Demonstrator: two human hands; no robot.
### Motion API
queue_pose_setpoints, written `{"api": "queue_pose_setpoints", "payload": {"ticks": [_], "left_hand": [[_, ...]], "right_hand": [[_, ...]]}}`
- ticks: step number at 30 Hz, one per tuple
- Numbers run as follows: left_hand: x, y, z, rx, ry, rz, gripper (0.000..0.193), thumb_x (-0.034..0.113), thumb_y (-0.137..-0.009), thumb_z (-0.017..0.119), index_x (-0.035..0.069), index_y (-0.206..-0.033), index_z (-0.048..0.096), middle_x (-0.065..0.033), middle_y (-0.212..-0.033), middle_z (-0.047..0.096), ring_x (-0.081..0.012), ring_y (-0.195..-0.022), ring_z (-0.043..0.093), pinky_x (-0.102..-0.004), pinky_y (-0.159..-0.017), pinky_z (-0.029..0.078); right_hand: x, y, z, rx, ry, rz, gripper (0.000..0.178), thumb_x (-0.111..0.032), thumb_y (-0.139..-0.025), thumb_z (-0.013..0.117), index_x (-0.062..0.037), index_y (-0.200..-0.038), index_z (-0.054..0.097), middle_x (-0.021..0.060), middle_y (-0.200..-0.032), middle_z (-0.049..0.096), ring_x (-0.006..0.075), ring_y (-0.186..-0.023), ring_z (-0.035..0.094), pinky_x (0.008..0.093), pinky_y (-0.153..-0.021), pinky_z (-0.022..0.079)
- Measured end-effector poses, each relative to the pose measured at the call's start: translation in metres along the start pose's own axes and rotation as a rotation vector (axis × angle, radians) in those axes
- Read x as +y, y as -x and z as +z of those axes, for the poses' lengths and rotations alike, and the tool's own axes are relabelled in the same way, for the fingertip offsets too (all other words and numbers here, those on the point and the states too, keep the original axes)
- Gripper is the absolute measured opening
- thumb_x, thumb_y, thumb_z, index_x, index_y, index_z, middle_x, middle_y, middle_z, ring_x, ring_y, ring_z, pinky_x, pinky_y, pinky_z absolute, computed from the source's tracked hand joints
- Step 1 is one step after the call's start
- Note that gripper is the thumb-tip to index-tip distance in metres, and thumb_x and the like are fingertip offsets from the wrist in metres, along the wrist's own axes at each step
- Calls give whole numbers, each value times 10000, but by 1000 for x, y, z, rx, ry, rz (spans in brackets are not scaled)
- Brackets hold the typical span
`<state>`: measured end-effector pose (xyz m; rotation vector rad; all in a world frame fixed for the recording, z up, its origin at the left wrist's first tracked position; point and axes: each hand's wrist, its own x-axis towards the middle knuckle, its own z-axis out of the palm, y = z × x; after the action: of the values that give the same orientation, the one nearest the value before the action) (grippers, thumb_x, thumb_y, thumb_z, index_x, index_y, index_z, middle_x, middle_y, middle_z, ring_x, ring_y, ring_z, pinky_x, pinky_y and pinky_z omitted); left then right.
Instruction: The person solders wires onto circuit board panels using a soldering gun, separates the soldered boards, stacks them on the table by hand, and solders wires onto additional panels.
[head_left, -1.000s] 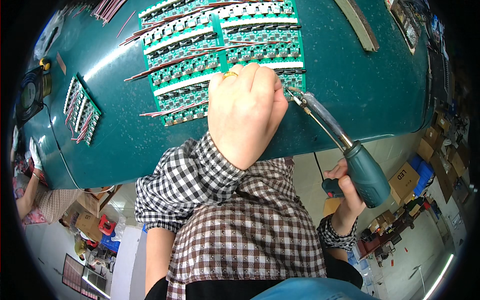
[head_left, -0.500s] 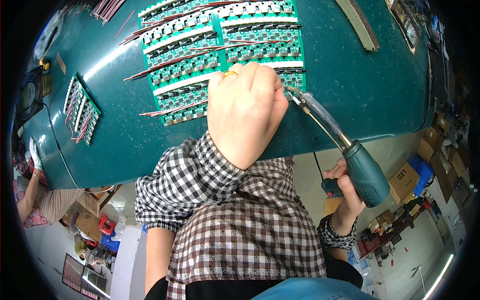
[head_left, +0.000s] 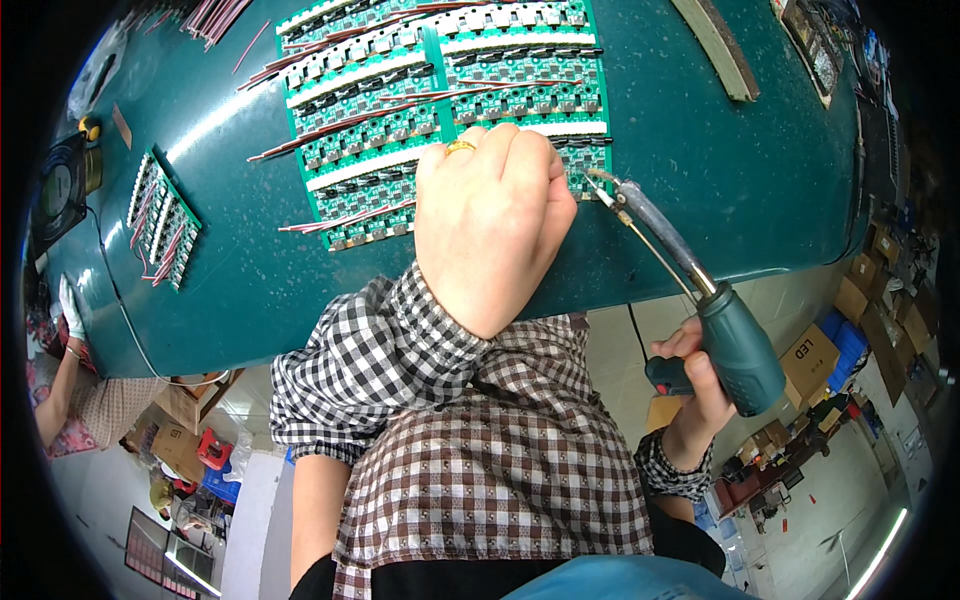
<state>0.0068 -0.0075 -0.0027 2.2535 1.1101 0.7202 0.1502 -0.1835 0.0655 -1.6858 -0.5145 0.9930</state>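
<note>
Green circuit boards (head_left: 445,110) with rows of small components and white strips lie side by side before me, thin red, white and dark wires (head_left: 350,130) across them. Over the near edge of the right-hand board, my left hand (head_left: 495,215) is closed, knuckles up; the fingertips and whatever they pinch are hidden beneath it. My right hand (head_left: 700,385) grips a dark green soldering gun (head_left: 740,350) below the table edge. Its metal barrel slants up and left, and beside it runs a thin solder feed tube. The tip is just off the board's right edge, next to my left hand.
A smaller wired board (head_left: 165,225) lies to the left on the green tabletop (head_left: 690,150). Spare wires (head_left: 215,18) are at the far left, a curved strip (head_left: 720,50) at the far right. Another person's gloved hand (head_left: 70,308) rests at the left table edge.
The soldering gun has shifted slightly right, drawing its tip away from the board edge by my left hand. My left hand has stayed in place.
</note>
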Motion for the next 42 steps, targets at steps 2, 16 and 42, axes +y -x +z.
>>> {"api": "queue_pose_setpoints", "payload": {"ticks": [2,16,42], "left_hand": [[0,0,0,1,2,0,170,9,-650,657,78,-719,518,-14,-645,508,-176,-592,506,-317,-550,356],[5,-9,-59,38,43,-23,192,21,-672,659,43,-836,562,-73,-804,554,-248,-720,543,-332,-655,417],[1,-28,-54,-114,17,289,145,-15,-747,610,18,-885,583,-77,-778,570,-212,-671,571,-300,-584,473]], "right_hand": [[0,-1,2,4,-1,-18,397,-66,-738,642,130,-1061,519,144,-770,574,225,-694,590,386,-669,548],[-6,-39,5,-80,-409,-109,411,-276,-850,583,64,-1052,472,101,-772,524,204,-698,568,358,-618,559],[10,-40,-17,-126,-408,-125,367,-297,-893,512,37,-1039,478,85,-786,530,179,-725,573,310,-597,559]]}}
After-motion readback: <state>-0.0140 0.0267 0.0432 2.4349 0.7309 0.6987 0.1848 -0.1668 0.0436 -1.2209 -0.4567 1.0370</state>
